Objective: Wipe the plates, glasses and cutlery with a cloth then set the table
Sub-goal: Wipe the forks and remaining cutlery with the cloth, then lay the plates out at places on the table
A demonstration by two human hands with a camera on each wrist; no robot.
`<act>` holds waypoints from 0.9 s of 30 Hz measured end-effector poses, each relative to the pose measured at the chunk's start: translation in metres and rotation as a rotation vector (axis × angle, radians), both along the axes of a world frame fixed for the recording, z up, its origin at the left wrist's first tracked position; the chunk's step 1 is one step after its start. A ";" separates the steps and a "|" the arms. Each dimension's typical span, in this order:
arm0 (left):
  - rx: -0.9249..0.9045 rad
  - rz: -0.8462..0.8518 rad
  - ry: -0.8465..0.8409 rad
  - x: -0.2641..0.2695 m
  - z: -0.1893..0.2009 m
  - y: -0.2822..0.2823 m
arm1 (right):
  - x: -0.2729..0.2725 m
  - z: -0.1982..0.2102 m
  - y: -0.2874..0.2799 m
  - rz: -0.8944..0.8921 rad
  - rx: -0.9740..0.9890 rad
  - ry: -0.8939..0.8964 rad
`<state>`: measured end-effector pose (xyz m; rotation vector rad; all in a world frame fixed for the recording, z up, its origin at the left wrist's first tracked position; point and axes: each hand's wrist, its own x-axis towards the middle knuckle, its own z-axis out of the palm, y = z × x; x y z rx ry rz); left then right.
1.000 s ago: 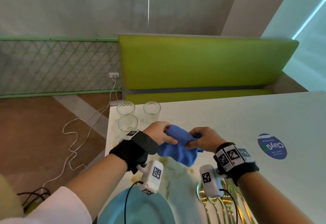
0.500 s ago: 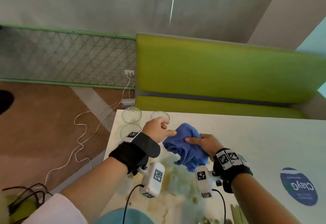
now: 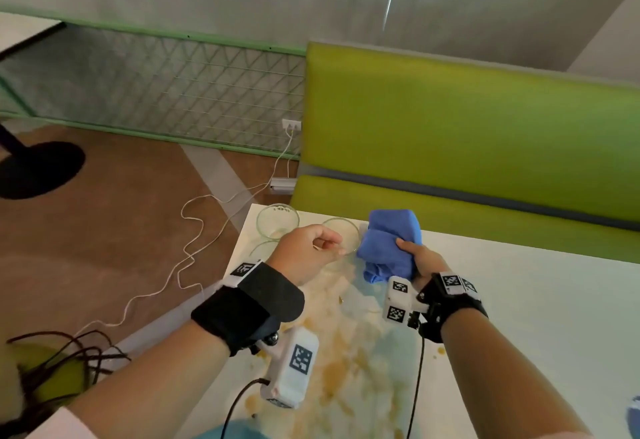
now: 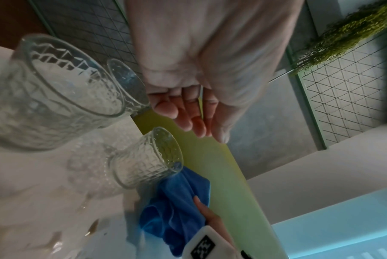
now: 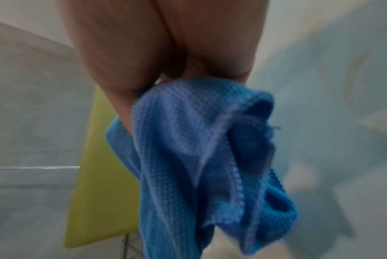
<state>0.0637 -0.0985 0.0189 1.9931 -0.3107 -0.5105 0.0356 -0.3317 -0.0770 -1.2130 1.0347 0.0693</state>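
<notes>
A bunched blue cloth (image 3: 389, 244) (image 4: 177, 210) (image 5: 199, 157) is gripped by my right hand (image 3: 422, 262) (image 5: 143, 52) above the white table (image 3: 519, 300), just right of the glasses. Three clear patterned glasses stand at the table's far left corner: one at the corner (image 3: 277, 219) (image 4: 55, 98), one beside the cloth (image 3: 341, 234) (image 4: 143, 157), and one mostly hidden under my left hand. My left hand (image 3: 311, 248) (image 4: 188, 113) hovers over them with loosely curled fingers and holds nothing. A sliver of a teal plate (image 3: 235, 433) shows at the bottom edge.
A green bench (image 3: 467, 127) runs along the table's far side. The tabletop has yellowish marbling (image 3: 346, 352) between my wrists. Left of the table are brown floor, a white cable (image 3: 194, 231) and a dark round stand base (image 3: 38, 168).
My left hand has let go of the cloth and moved left over the glasses. My right hand now holds the cloth alone, farther back. The view swung left, so the cutlery left the frame.
</notes>
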 end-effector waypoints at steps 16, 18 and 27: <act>0.029 0.015 -0.013 -0.013 0.001 0.004 | -0.016 0.022 0.013 0.689 -1.130 0.369; 0.042 0.015 -0.013 -0.019 0.002 0.007 | -0.019 0.030 0.019 0.772 -1.124 0.413; 0.097 0.032 0.059 -0.071 0.000 0.052 | -0.077 0.091 0.062 0.751 -1.124 0.291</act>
